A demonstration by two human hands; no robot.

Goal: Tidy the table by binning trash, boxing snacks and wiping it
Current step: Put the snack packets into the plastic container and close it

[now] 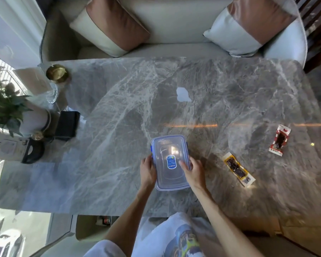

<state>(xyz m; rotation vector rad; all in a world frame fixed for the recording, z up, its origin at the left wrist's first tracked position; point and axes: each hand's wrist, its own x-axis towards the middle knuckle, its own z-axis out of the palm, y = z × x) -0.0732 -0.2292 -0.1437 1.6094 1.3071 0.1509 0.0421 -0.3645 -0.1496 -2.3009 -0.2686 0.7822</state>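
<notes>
A clear plastic box [170, 145] with a blue-clipped lid and a blue sticker sits on the grey marble table [119, 117], near its front edge. My left hand [147, 168] grips the box's left side. My right hand [192, 168] holds its right side, fingers resting on the lid. To the right lie two packaged snacks: a yellow-edged one [238, 169] and a red-and-white one [279, 140]. A small white scrap [183, 94] lies at the middle of the table, beyond the box.
At the table's left end stand a brass bowl [57, 73], a glass piece [51, 92], a potted plant [6, 108], a black case [67, 126] and a black-framed card [32, 150]. A sofa with two cushions [174, 25] runs behind the table.
</notes>
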